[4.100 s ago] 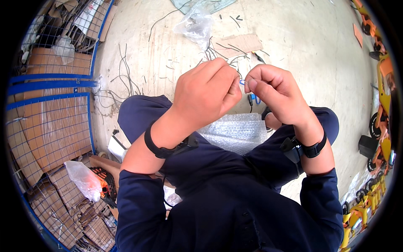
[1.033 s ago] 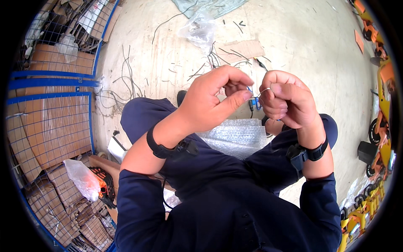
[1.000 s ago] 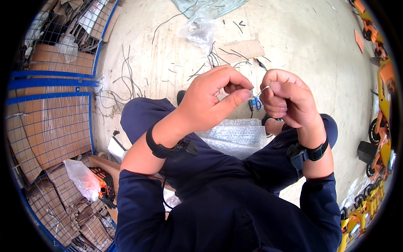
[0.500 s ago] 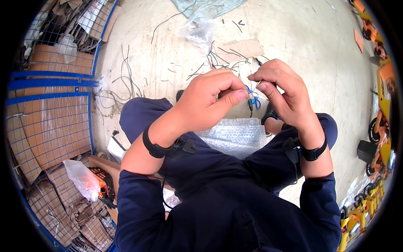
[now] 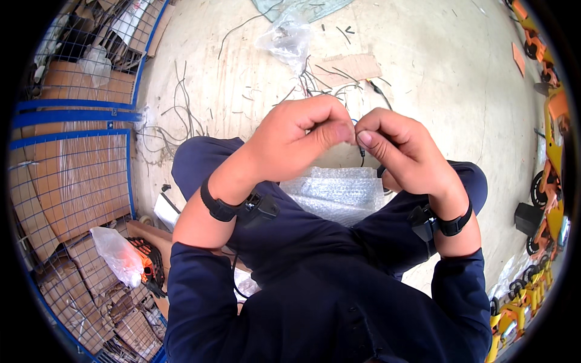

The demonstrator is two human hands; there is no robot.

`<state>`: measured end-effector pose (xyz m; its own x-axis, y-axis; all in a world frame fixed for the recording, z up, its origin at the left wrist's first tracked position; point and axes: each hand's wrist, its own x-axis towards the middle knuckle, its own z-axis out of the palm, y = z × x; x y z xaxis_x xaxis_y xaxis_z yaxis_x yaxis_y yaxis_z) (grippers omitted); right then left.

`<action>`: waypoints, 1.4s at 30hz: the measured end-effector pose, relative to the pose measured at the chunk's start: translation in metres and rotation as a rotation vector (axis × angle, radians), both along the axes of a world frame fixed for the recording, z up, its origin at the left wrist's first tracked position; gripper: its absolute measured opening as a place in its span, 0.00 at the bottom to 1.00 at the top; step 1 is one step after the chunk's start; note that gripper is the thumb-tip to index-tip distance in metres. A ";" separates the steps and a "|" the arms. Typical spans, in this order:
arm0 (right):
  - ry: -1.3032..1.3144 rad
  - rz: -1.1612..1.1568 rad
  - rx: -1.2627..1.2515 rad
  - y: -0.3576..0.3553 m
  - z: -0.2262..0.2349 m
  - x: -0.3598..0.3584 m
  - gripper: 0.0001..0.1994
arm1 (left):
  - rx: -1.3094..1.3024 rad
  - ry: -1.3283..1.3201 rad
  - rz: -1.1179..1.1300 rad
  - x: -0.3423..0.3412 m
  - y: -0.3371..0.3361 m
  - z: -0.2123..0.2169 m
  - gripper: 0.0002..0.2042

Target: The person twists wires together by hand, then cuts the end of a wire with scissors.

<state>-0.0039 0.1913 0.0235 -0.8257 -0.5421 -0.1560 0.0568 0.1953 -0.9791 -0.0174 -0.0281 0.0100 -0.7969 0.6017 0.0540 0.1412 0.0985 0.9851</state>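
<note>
Both of my hands are raised over my lap, fingertips almost meeting. My left hand point(image 5: 305, 136) is closed, its thumb pressed against the curled forefinger. Thumb and forefinger of my right hand point(image 5: 402, 142) pinch together beside it. Whatever lies between the fingers is too small or hidden to name. Just beyond them, a black cable end point(image 5: 362, 153) hangs or lies, partly covered by the right fingers. Under my hands, between my legs, is a sheet of bubble wrap point(image 5: 336, 193).
Cut black cables point(image 5: 184, 109) and a cardboard piece point(image 5: 348, 69) lie on the floor ahead, with a clear plastic bag point(image 5: 287, 45) beyond. A blue mesh cage point(image 5: 72, 115) of cardboard stands left. Yellow and orange wheeled things point(image 5: 551, 139) line the right. A bag point(image 5: 118, 257) sits lower left.
My hands have come together, the right moving left and slightly down. The blue scissors seen between them before are now almost wholly hidden.
</note>
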 end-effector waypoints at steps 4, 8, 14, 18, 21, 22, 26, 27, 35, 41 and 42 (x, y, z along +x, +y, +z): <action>-0.096 0.065 -0.055 0.003 0.007 0.001 0.05 | -0.008 0.006 0.172 -0.004 0.003 -0.008 0.06; -0.003 -0.020 -0.161 0.010 -0.007 0.000 0.05 | -0.002 0.393 0.557 -0.009 0.020 -0.018 0.08; -0.068 -0.129 -0.177 0.005 -0.014 -0.002 0.04 | -0.210 0.794 0.284 0.000 0.014 -0.003 0.09; -0.138 -0.134 -0.053 0.000 0.003 0.002 0.04 | -0.285 0.819 0.236 0.005 0.025 -0.015 0.12; -0.137 -0.078 0.029 0.001 0.008 0.003 0.04 | -0.298 0.805 0.223 0.004 0.025 -0.018 0.09; -0.135 -0.057 0.048 0.001 0.009 0.003 0.04 | -0.284 0.793 0.218 0.005 0.025 -0.018 0.08; -0.156 0.012 -0.043 0.000 0.011 0.004 0.04 | -0.220 0.730 0.168 0.005 0.019 -0.015 0.05; -0.171 0.020 -0.092 0.000 0.012 0.004 0.04 | -0.148 0.628 0.173 0.006 0.020 -0.014 0.06; -0.345 0.163 -0.671 -0.009 -0.006 0.005 0.07 | 0.543 -0.320 0.155 0.034 0.026 0.001 0.16; -0.442 0.166 -0.835 -0.014 -0.015 0.005 0.09 | 0.676 -0.471 0.158 0.029 0.026 0.006 0.17; -0.457 0.172 -0.848 -0.014 -0.016 0.004 0.09 | 0.685 -0.491 0.158 0.029 0.027 0.007 0.17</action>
<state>0.0005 0.1778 0.0075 -0.6817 -0.7295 0.0560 0.5022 -0.5222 -0.6893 0.0113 -0.0016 0.0167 -0.8968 0.4423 -0.0076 -0.2818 -0.5580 0.7805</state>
